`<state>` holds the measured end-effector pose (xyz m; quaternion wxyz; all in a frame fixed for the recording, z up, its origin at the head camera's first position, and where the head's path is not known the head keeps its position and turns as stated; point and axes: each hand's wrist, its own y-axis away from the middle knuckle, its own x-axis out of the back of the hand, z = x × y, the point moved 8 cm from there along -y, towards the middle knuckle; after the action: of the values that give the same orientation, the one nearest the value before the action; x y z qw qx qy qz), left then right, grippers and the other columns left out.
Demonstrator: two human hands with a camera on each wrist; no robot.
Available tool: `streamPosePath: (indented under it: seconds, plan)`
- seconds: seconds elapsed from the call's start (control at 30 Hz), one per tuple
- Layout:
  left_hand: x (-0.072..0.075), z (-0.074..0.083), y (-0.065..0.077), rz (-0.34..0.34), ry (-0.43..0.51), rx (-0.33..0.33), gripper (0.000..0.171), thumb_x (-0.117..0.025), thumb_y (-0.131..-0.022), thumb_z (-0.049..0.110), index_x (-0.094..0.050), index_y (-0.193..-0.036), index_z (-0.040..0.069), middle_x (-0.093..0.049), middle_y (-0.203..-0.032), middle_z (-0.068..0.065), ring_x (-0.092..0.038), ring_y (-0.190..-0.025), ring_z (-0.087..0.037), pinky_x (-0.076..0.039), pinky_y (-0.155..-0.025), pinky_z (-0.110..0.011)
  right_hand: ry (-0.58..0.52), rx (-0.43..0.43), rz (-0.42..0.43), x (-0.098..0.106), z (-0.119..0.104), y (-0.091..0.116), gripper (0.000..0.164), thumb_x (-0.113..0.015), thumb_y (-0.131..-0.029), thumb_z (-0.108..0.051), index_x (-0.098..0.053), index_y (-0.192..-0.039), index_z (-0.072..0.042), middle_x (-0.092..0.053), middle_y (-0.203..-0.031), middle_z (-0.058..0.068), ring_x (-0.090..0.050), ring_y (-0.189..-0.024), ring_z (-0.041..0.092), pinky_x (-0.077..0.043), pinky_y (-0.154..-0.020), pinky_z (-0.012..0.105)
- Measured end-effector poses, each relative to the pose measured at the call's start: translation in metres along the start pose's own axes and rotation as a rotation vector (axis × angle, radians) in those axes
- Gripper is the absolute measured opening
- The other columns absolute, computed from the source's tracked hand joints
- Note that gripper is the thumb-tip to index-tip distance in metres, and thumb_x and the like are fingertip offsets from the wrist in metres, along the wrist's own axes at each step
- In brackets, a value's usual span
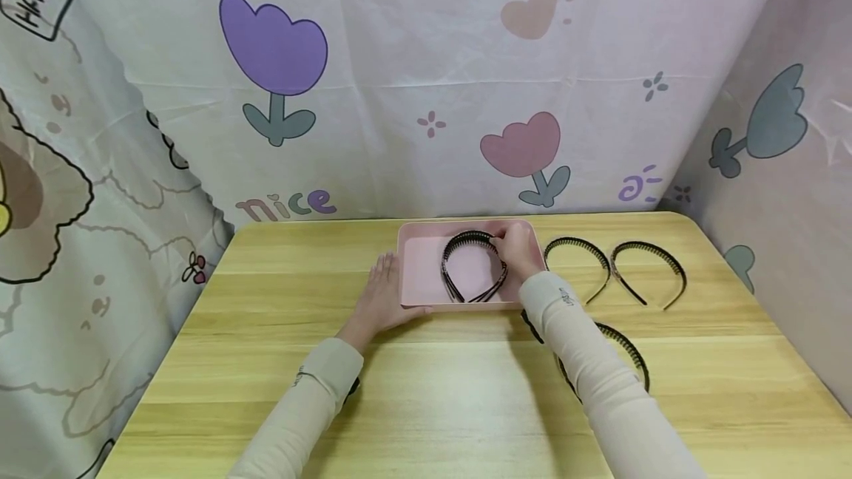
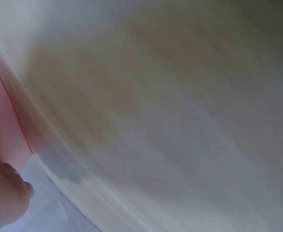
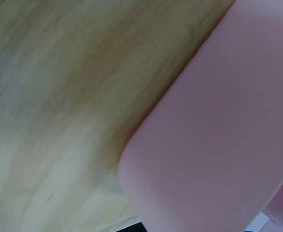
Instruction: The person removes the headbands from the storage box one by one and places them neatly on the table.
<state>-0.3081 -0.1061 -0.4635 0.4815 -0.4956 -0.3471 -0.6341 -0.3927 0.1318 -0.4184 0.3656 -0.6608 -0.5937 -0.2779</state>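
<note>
A shallow pink tray [image 1: 418, 272] stands near the back edge of the table. Inside it lie several black toothed headbands [image 1: 470, 236], bunched together. My left hand [image 1: 379, 290] rests against the tray's left side, fingers straight and thumb along its front. Over the tray's right part, my right hand [image 1: 515, 248] pinches the right side of a headband in that bunch; its fingertips are partly hidden. The left wrist view catches part of the left hand [image 2: 6, 195] beside the pink tray wall [image 2: 4, 121]. In the right wrist view the tray's outer wall [image 3: 204, 130] covers most of the right hand [image 3: 282, 207].
Right of the tray lie two more black headbands, one nearer [image 1: 577, 241] and one farther right [image 1: 679, 272]. Another headband [image 1: 629, 346] lies partly under the right forearm, beside a dark piece [image 1: 530, 325]. A patterned curtain [image 1: 399, 94] hangs behind the wooden table [image 1: 439, 405].
</note>
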Motion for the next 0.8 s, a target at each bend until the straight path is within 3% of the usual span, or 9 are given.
streamPosePath:
  seconds: [0.23, 0.43, 0.53, 0.63, 0.7, 0.8]
  plan:
    - [-0.002, -0.001, -0.001, -0.029, -0.002, 0.017, 0.121, -0.059, -0.072, 0.069, -0.003, -0.145, -0.009, -0.006, -0.152, -0.028, -0.007, -0.143, -0.04, -0.011, -0.118, -0.047, 0.001, -0.043, -0.049, -0.001, 0.004, -0.002, 0.015, -0.062, -0.087, -0.01, -0.073, -0.094, -0.004, -0.071, -0.097, 0.012, -0.061, -0.087, 0.023, -0.051, -0.073, 0.032]
    - [-0.003, -0.002, 0.0, -0.026, -0.01, 0.01, 0.121, -0.058, -0.072, 0.069, -0.003, -0.145, -0.01, -0.006, -0.152, -0.028, -0.007, -0.142, -0.04, -0.011, -0.117, -0.047, -0.083, -0.057, -0.085, 0.001, 0.005, -0.002, 0.015, -0.062, -0.088, -0.009, -0.073, -0.093, 0.0, -0.071, -0.095, 0.016, -0.059, -0.08, 0.021, -0.045, -0.062, 0.024]
    - [-0.003, -0.002, 0.0, -0.016, -0.006, 0.002, 0.12, -0.059, -0.073, 0.069, -0.004, -0.145, -0.01, -0.006, -0.152, -0.029, -0.007, -0.142, -0.041, -0.012, -0.117, -0.048, -0.099, -0.063, -0.092, 0.002, 0.007, -0.006, 0.015, -0.062, -0.087, -0.007, -0.072, -0.091, 0.003, -0.07, -0.092, 0.019, -0.06, -0.076, 0.023, -0.047, -0.06, 0.026]
    - [-0.002, -0.001, 0.0, -0.009, -0.007, -0.001, 0.121, -0.059, -0.072, 0.069, -0.004, -0.145, -0.01, -0.007, -0.152, -0.029, -0.008, -0.142, -0.041, -0.012, -0.117, -0.048, -0.114, -0.006, -0.079, 0.001, 0.011, -0.011, 0.014, -0.065, -0.086, -0.011, -0.074, -0.086, 0.0, -0.071, -0.084, 0.014, -0.061, -0.071, 0.021, -0.049, -0.06, 0.029]
    - [-0.002, -0.001, 0.0, -0.005, -0.012, -0.002, 0.121, -0.059, -0.072, 0.07, -0.004, -0.145, -0.01, -0.007, -0.152, -0.029, -0.008, -0.142, -0.041, -0.012, -0.117, -0.048, -0.135, 0.091, -0.027, -0.012, 0.032, -0.029, 0.018, -0.069, -0.083, -0.021, -0.075, -0.078, -0.006, -0.071, -0.072, 0.006, -0.058, -0.061, 0.014, -0.047, -0.054, 0.025]
    - [-0.001, -0.001, 0.0, 0.004, -0.02, -0.005, 0.121, -0.059, -0.071, 0.069, -0.006, -0.145, -0.011, -0.009, -0.152, -0.03, -0.009, -0.142, -0.041, -0.012, -0.117, -0.048, -0.128, 0.125, -0.029, -0.015, 0.042, -0.036, 0.018, -0.072, -0.081, -0.025, -0.076, -0.076, -0.009, -0.071, -0.07, 0.003, -0.057, -0.058, 0.013, -0.046, -0.052, 0.026]
